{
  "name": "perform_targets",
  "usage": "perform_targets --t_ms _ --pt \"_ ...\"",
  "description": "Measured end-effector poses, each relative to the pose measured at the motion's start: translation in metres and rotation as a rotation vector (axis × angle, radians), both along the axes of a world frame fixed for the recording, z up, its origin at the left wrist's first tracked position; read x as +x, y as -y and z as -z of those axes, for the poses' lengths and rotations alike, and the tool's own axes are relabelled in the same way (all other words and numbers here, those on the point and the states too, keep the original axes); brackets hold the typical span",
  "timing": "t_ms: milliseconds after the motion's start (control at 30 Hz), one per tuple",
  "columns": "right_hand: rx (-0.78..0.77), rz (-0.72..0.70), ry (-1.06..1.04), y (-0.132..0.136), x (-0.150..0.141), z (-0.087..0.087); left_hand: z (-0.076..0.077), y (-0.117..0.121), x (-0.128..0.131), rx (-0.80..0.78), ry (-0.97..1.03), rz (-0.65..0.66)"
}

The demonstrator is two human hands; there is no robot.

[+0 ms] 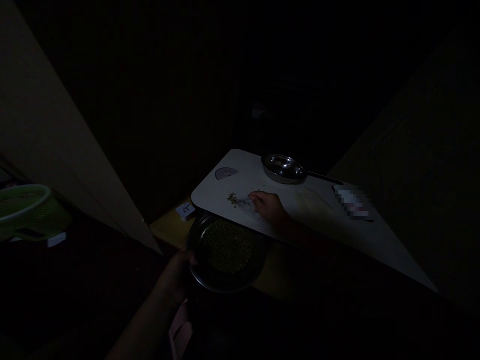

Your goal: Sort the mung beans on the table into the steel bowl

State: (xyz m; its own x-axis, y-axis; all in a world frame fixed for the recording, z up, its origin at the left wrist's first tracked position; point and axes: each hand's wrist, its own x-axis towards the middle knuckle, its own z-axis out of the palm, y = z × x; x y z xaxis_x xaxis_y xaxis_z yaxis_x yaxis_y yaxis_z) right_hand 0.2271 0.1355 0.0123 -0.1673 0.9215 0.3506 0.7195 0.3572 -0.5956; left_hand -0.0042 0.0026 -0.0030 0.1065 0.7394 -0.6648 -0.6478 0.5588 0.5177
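Observation:
My left hand (pixel 178 272) is closed on the rim of a round metal bowl (pixel 221 289), its thumb over the edge. Small greenish beans (pixel 228 247) cover the bottom of this bowl, which is below the near edge of a white table (pixel 318 225). Over the tabletop, my right hand (pixel 268 206) has its fingers drawn together in a pinch; whatever is between them is too dark to make out. Beside its fingertips lies a small scatter of beans or bits (pixel 232 199), next to a grey triangular marking (pixel 258 216) on the table.
An empty-looking steel bowl (pixel 283 172) stands at the table's far edge. A grey protractor shape (pixel 226 173) shows near the far left corner. To the right lies a blurred flat item (pixel 353 202). A small white box (pixel 185 211) and a green basket (pixel 33 212) are leftward. The room is very dark.

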Motion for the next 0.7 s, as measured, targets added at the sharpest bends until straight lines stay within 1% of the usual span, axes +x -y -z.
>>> perform_targets --t_ms 100,200,300,500,567,700 --pt "-0.025 -0.019 -0.020 0.003 -0.001 -0.001 -0.001 0.000 0.001 0.042 -0.080 0.003" --pt "-0.041 -0.033 -0.029 0.004 -0.003 -0.001 -0.003 0.000 0.002 0.061 -0.079 0.011" --pt "-0.048 -0.047 -0.022 0.006 -0.009 -0.003 -0.004 0.000 0.002 0.044 -0.086 0.011" --pt "-0.123 -0.181 -0.051 0.014 -0.023 -0.006 -0.007 -0.001 0.002 -0.006 -0.107 0.007" --pt "-0.114 -0.157 -0.061 0.013 -0.021 -0.005 -0.008 -0.001 0.003 0.001 -0.097 0.003" --pt "-0.005 -0.003 -0.033 0.004 -0.007 0.000 -0.009 0.000 0.004 0.043 -0.098 -0.007"
